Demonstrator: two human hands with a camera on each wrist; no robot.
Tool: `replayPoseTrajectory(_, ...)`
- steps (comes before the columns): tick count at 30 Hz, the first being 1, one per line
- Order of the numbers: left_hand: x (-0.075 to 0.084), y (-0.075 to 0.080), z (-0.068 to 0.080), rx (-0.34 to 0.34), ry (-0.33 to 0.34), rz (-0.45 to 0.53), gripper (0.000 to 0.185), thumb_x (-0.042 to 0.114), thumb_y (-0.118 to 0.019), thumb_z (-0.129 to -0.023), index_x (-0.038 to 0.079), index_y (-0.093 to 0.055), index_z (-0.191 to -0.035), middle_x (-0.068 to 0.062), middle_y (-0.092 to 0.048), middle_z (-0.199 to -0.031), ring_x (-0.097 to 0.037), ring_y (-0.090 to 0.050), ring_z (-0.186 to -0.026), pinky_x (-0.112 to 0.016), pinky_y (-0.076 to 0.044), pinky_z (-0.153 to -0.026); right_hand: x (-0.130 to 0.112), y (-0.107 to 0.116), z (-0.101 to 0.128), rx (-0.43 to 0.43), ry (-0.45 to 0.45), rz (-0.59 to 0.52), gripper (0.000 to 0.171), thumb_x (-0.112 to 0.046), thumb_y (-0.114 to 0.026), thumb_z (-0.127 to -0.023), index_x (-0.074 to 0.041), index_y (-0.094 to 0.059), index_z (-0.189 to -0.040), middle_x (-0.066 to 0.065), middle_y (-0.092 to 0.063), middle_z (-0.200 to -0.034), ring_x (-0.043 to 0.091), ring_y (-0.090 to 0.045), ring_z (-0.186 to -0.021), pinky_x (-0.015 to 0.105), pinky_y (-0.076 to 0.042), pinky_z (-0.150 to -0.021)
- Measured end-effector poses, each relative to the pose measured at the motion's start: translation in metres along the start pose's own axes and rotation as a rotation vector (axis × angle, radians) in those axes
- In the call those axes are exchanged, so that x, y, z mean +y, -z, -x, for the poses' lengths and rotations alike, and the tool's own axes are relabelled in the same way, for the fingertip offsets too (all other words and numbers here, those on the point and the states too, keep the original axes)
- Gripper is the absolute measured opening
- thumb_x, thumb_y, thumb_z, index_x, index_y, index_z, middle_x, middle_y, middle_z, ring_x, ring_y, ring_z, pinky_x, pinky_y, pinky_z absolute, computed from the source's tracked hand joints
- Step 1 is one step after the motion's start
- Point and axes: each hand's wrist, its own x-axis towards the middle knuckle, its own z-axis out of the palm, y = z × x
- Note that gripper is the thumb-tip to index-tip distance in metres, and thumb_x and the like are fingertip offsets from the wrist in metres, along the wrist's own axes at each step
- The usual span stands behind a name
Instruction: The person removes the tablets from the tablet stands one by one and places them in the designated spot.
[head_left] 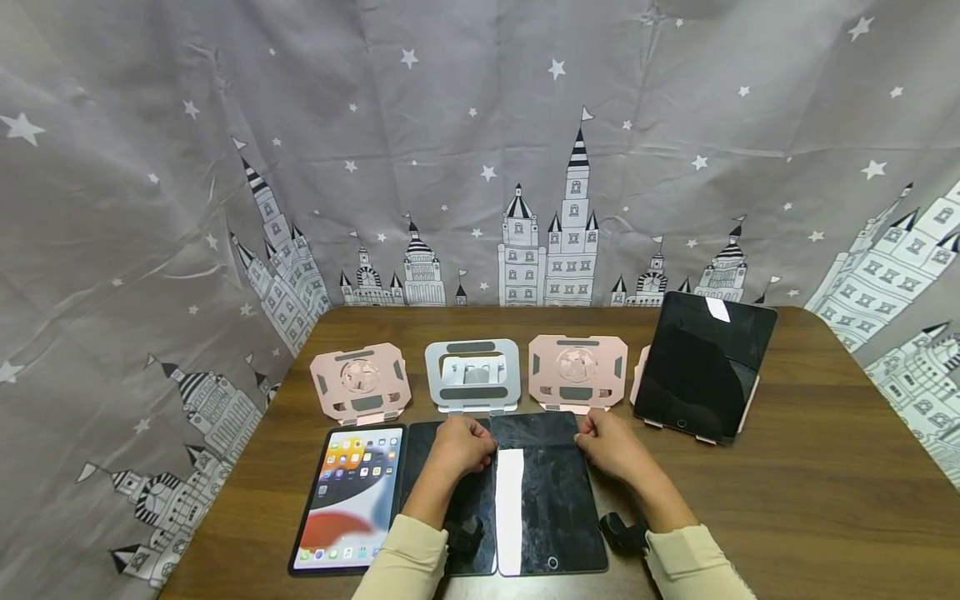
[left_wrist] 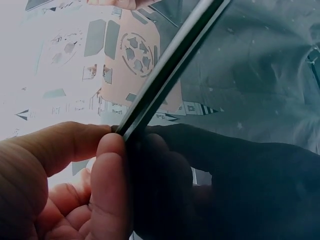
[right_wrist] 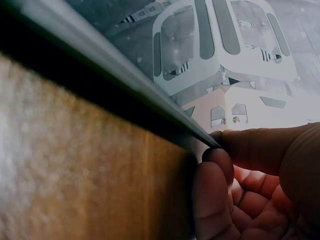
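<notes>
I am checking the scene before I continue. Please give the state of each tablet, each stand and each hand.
Lit tablet: flat on table, screen on.
Dark tablet: screen off, far edge gripped by both hands.
Propped tablet: leaning on a stand, screen off.
Left pink stand: unfolded, empty.
Silver stand: unfolded, empty.
Right pink stand: unfolded, empty.
Left hand: pinching the tablet edge.
Right hand: pinching the tablet edge.

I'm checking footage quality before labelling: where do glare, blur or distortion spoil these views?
Head view: wide-angle bending at the edges, and a bright glare strip on the dark tablet held by both hands. Left wrist view: background washed out white, left hand close and soft. Right wrist view: the table is a blurred mass up close, and the stands behind are overexposed.
</notes>
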Motion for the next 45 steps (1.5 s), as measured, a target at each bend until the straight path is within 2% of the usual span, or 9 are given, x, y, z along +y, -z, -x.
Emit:
replayPoseTrajectory(16, 0.0019, 0.0005, 0.0029, 0.009, -0.022, -0.06, 0.017, -0.001, -0.071, -0.084, 0.003, -0.066, -0.068, -0.002, -0.057, -0.055, -0.009, -0.053, -0.045, -0.02, -0.047, -0.043, -0.0028, -0.0006, 0.0025, 0.0, -0.001, 0.008, 0.017, 0.0, -0.066, -0.087, -0.006, -0.052, -0.077, 0.002, -0.05, -0.069, 0.017, -0.047, -0.063, 0.032, -0.039, -0.058)
replayPoseTrajectory(25, 0.0014, 0.0012, 0.0044, 0.023, -0.063, -0.107, 0.017, -0.002, -0.071, -0.082, 0.003, -0.065, -0.067, -0.002, -0.058, -0.054, -0.009, -0.052, -0.044, -0.022, -0.047, -0.043, -0.0023, -0.0018, 0.0031, 0.011, 0.001, 0.042, 0.016, -0.003, -0.067, -0.086, -0.006, -0.055, -0.077, 0.001, -0.05, -0.069, 0.016, -0.047, -0.065, 0.032, -0.038, -0.059)
replayPoseTrajectory(45, 0.0004, -0.0005, 0.0043, 0.027, -0.045, -0.097, 0.017, -0.002, -0.071, -0.082, 0.003, -0.065, -0.068, -0.003, -0.058, -0.056, -0.009, -0.054, -0.044, -0.023, -0.049, -0.043, -0.0018, -0.0024, 0.0056, 0.008, 0.002, 0.021, 0.018, -0.001, -0.068, -0.086, -0.006, -0.053, -0.077, 0.001, -0.05, -0.068, 0.016, -0.047, -0.064, 0.031, -0.039, -0.058)
